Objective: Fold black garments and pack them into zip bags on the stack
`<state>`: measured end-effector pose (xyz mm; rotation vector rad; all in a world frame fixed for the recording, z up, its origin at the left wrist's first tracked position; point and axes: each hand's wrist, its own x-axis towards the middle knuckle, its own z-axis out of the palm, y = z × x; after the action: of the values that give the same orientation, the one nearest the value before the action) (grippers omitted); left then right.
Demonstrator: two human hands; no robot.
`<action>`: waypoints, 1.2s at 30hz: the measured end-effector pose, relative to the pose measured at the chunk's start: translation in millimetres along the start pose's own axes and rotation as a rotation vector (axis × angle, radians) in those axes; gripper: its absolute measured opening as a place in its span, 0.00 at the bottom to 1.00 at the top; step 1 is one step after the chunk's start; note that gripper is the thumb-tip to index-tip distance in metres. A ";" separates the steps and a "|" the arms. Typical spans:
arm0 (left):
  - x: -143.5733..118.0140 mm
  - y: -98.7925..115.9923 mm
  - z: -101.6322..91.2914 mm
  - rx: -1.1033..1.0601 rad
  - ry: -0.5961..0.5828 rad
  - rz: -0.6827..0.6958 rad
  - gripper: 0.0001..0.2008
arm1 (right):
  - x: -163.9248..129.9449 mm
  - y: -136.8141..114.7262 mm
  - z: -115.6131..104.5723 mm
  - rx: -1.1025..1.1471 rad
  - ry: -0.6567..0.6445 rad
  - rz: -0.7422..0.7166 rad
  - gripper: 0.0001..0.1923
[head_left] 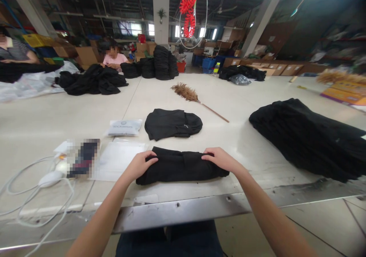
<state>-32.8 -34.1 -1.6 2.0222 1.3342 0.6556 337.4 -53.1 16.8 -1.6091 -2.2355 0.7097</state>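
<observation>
A folded black cloth garment (183, 169) lies lengthwise on the table, close to its front edge. My left hand (142, 164) grips its left end, thumb and fingers on the upper edge. At the upper edge on the right, my right hand (220, 158) pinches the cloth. Just beyond is another black garment (173, 123), laid flat, with a rounded right end and a small pale mark. To the left are a packed clear pouch with printed lettering (125, 127) and flat clear plastic bags (118, 158).
A large pile of black garments (309, 138) stands at right. A feather duster (185, 93) lies mid-table. At left are a blurred-out phone-like object (84, 158) and white cables (51, 179). Two people sit beyond black cloth heaps (94, 79); a red coiled hose (188, 16) hangs above.
</observation>
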 end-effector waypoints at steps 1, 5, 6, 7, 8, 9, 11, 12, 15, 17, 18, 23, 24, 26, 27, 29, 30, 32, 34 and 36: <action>8.1 -5.4 1.4 0.005 0.022 -0.001 0.11 | 8.2 3.6 1.6 -0.032 0.036 0.008 0.14; 33.6 -14.5 -4.0 0.029 0.031 0.029 0.12 | 23.5 13.4 17.3 -0.221 0.121 0.080 0.12; 39.2 -13.8 -8.2 0.041 0.010 0.045 0.11 | 23.2 13.6 20.9 -0.265 0.140 0.087 0.12; 44.9 -12.5 -12.6 0.057 -0.013 0.062 0.11 | 22.0 12.7 23.8 -0.310 0.172 0.091 0.12; 50.6 -10.7 -16.3 0.079 -0.035 0.075 0.11 | 20.4 10.8 25.9 -0.357 0.218 0.098 0.12; 56.2 -8.6 -18.6 0.113 -0.051 0.076 0.11 | 19.0 7.8 27.5 -0.402 0.274 0.108 0.12; 65.8 -3.4 -16.5 0.245 -0.046 0.041 0.11 | 18.0 0.1 30.6 -0.457 0.392 0.127 0.13; 69.1 -0.1 -11.6 0.343 -0.015 0.013 0.11 | 18.7 -3.9 32.8 -0.455 0.435 0.128 0.14; 71.1 12.0 15.2 0.604 0.140 -0.003 0.14 | 24.5 -11.9 44.0 -0.384 0.451 0.082 0.19; 66.6 19.3 37.1 0.636 0.180 0.070 0.17 | 29.2 -11.6 54.5 -0.365 0.401 0.054 0.23; 63.8 21.5 47.1 0.624 0.154 0.116 0.19 | 31.1 -9.8 59.7 -0.370 0.367 0.050 0.24; 57.9 16.3 69.7 0.646 0.023 0.218 0.18 | 36.2 4.7 70.3 -0.368 0.255 0.069 0.22; 59.3 13.7 68.6 0.659 0.026 0.219 0.18 | 37.0 6.9 68.3 -0.358 0.242 0.065 0.21; 63.6 9.3 63.2 0.672 0.020 0.224 0.15 | 39.2 9.8 61.6 -0.354 0.211 0.043 0.19; 65.9 7.9 59.7 0.670 0.007 0.225 0.14 | 40.5 10.4 57.5 -0.363 0.194 0.030 0.17; 69.7 6.8 52.5 0.648 -0.020 0.217 0.10 | 42.9 10.4 49.6 -0.405 0.176 0.008 0.15; 71.2 7.1 49.1 0.631 -0.025 0.215 0.08 | 43.8 9.9 46.3 -0.431 0.180 -0.002 0.15; 73.5 9.0 42.8 0.596 -0.015 0.212 0.07 | 44.7 8.4 41.7 -0.468 0.214 -0.022 0.15; 76.2 11.9 37.8 0.580 0.010 0.201 0.08 | 44.8 7.2 39.6 -0.463 0.280 -0.044 0.15; 80.4 14.7 35.2 0.590 0.029 0.178 0.11 | 45.2 7.2 39.6 -0.422 0.338 -0.048 0.16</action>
<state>30.2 28.3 -9.6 2.6296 1.4994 0.3910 308.2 -17.3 -22.3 -1.6918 -2.2520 -0.0605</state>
